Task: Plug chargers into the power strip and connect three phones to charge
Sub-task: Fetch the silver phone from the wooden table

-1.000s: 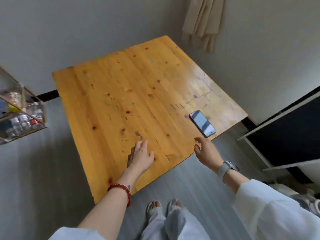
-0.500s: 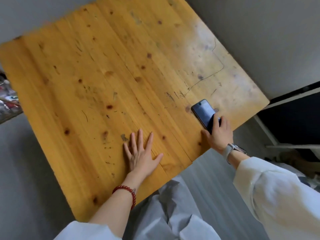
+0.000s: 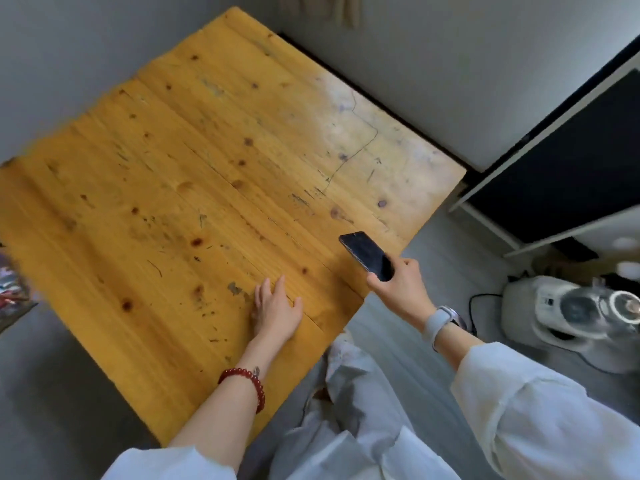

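Note:
A dark phone [image 3: 363, 251] is lifted off the wooden table [image 3: 194, 174], near its right front corner. My right hand [image 3: 398, 289] grips the phone's near end, fingers curled round it, a watch on the wrist. My left hand [image 3: 277, 310] rests flat on the table near the front edge, fingers straight, with a red bead bracelet on the wrist. No chargers, power strip or other phones are in view.
A white appliance [image 3: 571, 317] with a black cable sits on the floor to the right. A dark panel in a white frame [image 3: 561, 168] leans behind it. Coloured items [image 3: 10, 289] show at the left edge. My legs are below the table's front edge.
My right hand reached the phone, closed on it and lifted it from the table toward me. My left hand stayed flat on the table. The camera view shifted right.

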`<state>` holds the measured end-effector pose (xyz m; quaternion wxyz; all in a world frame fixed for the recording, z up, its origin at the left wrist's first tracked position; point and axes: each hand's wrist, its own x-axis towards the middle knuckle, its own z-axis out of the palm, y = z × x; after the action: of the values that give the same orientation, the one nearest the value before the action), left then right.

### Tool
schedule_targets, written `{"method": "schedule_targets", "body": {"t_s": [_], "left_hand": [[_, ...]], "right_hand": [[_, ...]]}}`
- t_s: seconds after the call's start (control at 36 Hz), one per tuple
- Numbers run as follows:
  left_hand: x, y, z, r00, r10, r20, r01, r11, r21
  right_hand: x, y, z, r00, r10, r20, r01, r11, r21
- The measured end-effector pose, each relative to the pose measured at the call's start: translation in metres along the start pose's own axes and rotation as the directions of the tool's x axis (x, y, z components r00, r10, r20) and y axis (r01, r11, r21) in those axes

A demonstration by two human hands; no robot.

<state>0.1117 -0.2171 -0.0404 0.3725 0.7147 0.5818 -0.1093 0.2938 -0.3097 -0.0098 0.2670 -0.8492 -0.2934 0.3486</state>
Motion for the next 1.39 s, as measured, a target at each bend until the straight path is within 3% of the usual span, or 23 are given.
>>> {"method": "schedule_targets", "body": {"t_s": [0.08,0.17,0.25,0.33,0.44,0.58,0.69,0.81,0.89,1.0,1.14,1.25,1.33,1.39], "left_hand": [[-0.03,0.015,0.004,0.988,0.151,-0.04,-0.153,0.986,-0.063],[-0.062,0.042,0.019,0.951,0.31,-0.003,-0.309,0.945,-0.104],[-0.091,0.081,0.047,0.902,0.418,0.106,-0.389,0.894,-0.223],[-0.13,0.125,0.083,0.849,0.434,0.301,-0.305,0.868,-0.391],[-0.197,0.175,0.145,0.687,0.48,0.546,-0.224,0.854,-0.469],[-0.297,0.217,0.245,0.398,0.519,0.757,-0.261,0.855,-0.449],[-0.398,0.24,0.343,0.359,0.519,0.776,-0.296,0.852,-0.432],[-0.509,0.248,0.429,0.291,0.491,0.821,-0.332,0.857,-0.395],[-0.581,0.246,0.481,0.23,0.441,0.868,-0.339,0.872,-0.353],[-0.653,0.249,0.542,0.146,0.352,0.924,-0.419,0.869,-0.264],[-0.717,0.261,0.607,-0.066,0.067,0.996,-0.645,0.759,-0.094],[-0.772,0.278,0.664,-0.174,-0.175,0.969,-0.811,0.583,-0.041],[-0.826,0.293,0.72,-0.192,-0.15,0.97,-0.865,0.493,-0.096],[-0.865,0.302,0.759,-0.245,-0.14,0.959,-0.88,0.447,-0.16]], "right_hand": [[-0.052,0.011,-0.011,0.999,0.033,-0.021,-0.03,0.991,0.131],[-0.101,0.031,-0.028,0.982,0.176,-0.071,-0.143,0.932,0.334],[-0.149,0.058,-0.052,0.939,0.344,-0.008,-0.243,0.677,0.695],[-0.197,0.098,-0.078,0.898,0.439,0.026,-0.25,0.462,0.851],[-0.269,0.159,-0.11,0.845,0.534,0.03,-0.167,0.211,0.963],[-0.379,0.249,-0.147,0.819,0.573,-0.018,-0.033,0.079,0.996],[-0.48,0.331,-0.167,0.787,0.613,-0.07,0.091,-0.003,0.996],[-0.586,0.405,-0.183,0.665,0.723,-0.187,0.221,0.048,0.974],[-0.655,0.451,-0.189,0.561,0.799,-0.217,0.325,0.028,0.945],[-0.727,0.504,-0.194,0.339,0.914,-0.223,0.439,0.056,0.897],[-0.795,0.57,-0.198,0.066,0.982,-0.179,0.574,0.109,0.811],[-0.845,0.625,-0.212,-0.072,0.969,-0.238,0.439,0.245,0.864],[-0.886,0.674,-0.232,-0.111,0.948,-0.297,0.289,0.317,0.903],[-0.912,0.706,-0.247,-0.097,0.949,-0.301,0.202,0.315,0.927]]}}
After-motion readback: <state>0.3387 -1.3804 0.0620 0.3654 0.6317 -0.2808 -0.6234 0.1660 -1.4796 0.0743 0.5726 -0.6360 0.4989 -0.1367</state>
